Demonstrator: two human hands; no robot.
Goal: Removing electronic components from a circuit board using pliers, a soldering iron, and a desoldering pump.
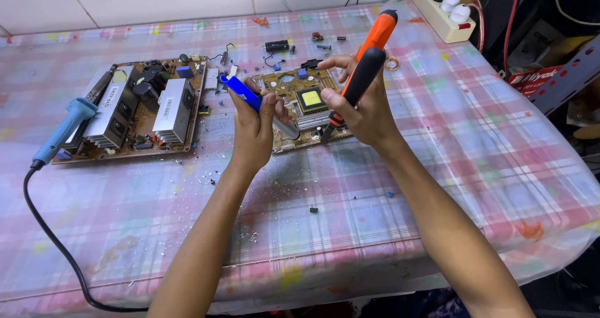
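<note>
Two hands over circuit board [299, 105], left hand [253, 130] hiding blue tool [240, 93], screwdriver [365, 61] tip obscured

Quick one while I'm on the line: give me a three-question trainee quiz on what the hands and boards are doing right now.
1. True or false: the right hand holds an orange and black tool with its tip down at the small circuit board.
2. What does the left hand hold?
A. a blue-handled tool
B. a roll of tape
C. a white plug
3. Fill in: the blue soldering iron lies to the ___ of the large circuit board, untouched by either hand.

Key
1. True
2. A
3. left
</note>
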